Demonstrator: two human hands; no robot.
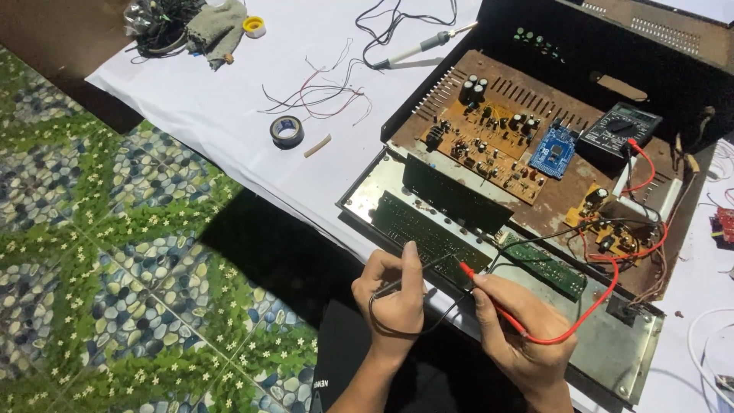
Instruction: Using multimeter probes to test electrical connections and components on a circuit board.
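Note:
My left hand (394,298) pinches a black meter probe (428,269), its tip on a dark green circuit board (428,233) at the front of an opened metal chassis (612,344). My right hand (520,325) holds a red meter probe (489,294), whose tip touches the same board just right of the black one. Red and black leads run back to a black multimeter (618,130) resting inside the chassis. A brown circuit board (497,141) with capacitors and a small blue module (553,149) lie further in.
The chassis lies on a white cloth (229,107) with a soldering iron (417,50), loose thin wires (321,92), a roll of black tape (287,130), a yellow tape roll (254,26) and a grey rag (218,30). Pebble-patterned floor tiles (99,252) show at left.

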